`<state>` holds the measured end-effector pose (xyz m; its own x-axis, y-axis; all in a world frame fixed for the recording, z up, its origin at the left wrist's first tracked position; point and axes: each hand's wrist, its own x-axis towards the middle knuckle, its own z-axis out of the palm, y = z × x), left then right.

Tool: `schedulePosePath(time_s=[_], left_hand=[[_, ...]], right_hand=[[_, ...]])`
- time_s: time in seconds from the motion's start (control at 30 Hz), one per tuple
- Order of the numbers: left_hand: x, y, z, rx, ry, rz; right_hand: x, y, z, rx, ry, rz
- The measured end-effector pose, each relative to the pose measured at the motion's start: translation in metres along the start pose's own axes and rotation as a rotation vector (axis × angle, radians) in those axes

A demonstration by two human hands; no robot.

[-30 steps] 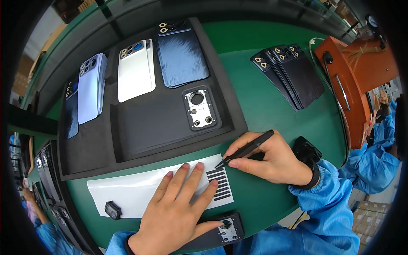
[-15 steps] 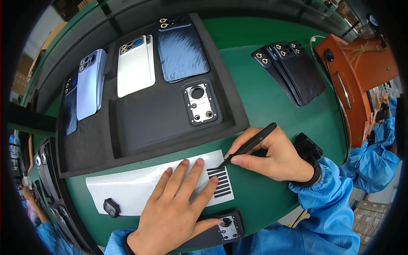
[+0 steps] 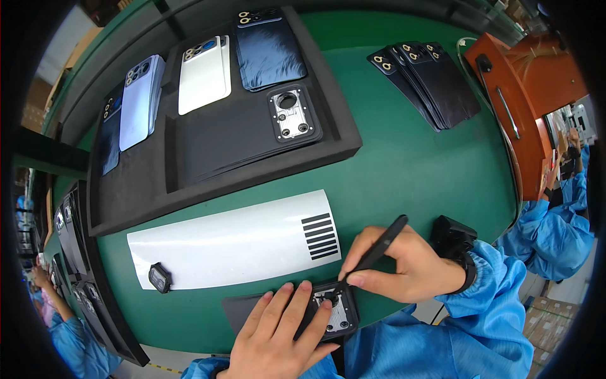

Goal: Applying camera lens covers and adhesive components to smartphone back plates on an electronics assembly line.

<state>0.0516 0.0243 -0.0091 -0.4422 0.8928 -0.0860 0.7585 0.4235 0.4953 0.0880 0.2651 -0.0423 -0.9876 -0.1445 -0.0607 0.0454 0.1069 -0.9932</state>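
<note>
Below, green bench (image 3: 410, 170), right fingers (image 3: 360, 278) pinching black tweezers (image 3: 375, 252), left fingers (image 3: 284, 309) flat on phone cover (image 3: 328, 312).

Bare hands (image 3: 278, 335), loose bright blue sleeves (image 3: 486, 316) with gathered cuffs, black wrist strap (image 3: 468, 273) on right wrist

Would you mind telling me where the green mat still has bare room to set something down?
The widest bare patch of green mat lies between the foam tray, the fanned dark back covers and the orange fixture. It is crowded near the white strip sheet, where the left hand and right hand work on a dark cover.
</note>
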Motion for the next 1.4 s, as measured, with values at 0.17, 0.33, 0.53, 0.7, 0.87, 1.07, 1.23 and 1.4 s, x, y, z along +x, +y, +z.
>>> schedulePosePath(time_s=[0.17,0.33,0.53,0.7,0.87,1.07,1.23,1.4], left_hand=[[-0.005,0.000,0.012,0.043,0.078,0.015],[-0.007,0.000,0.017,0.016,0.114,0.001],[-0.007,-0.001,0.020,0.053,0.068,0.002],[-0.005,0.001,0.019,0.005,0.139,-0.003],[-0.004,0.002,0.018,0.018,0.131,-0.012],[-0.005,0.002,0.018,0.018,0.120,-0.020],[-0.003,-0.002,0.019,0.151,-0.019,-0.022],[-0.004,0.000,0.018,0.158,-0.022,-0.027]], right_hand=[[0.000,0.005,0.007,-0.039,-0.012,-0.012],[-0.001,0.005,0.009,-0.067,0.003,-0.034],[-0.002,0.010,0.010,-0.062,0.031,-0.119],[-0.002,0.009,0.009,-0.075,0.023,-0.129],[-0.003,0.009,0.008,-0.085,0.028,-0.145],[-0.003,0.010,0.010,-0.095,0.025,-0.157],[-0.004,0.009,0.008,-0.088,0.013,-0.122],[-0.004,0.009,0.009,-0.087,0.008,-0.118]])
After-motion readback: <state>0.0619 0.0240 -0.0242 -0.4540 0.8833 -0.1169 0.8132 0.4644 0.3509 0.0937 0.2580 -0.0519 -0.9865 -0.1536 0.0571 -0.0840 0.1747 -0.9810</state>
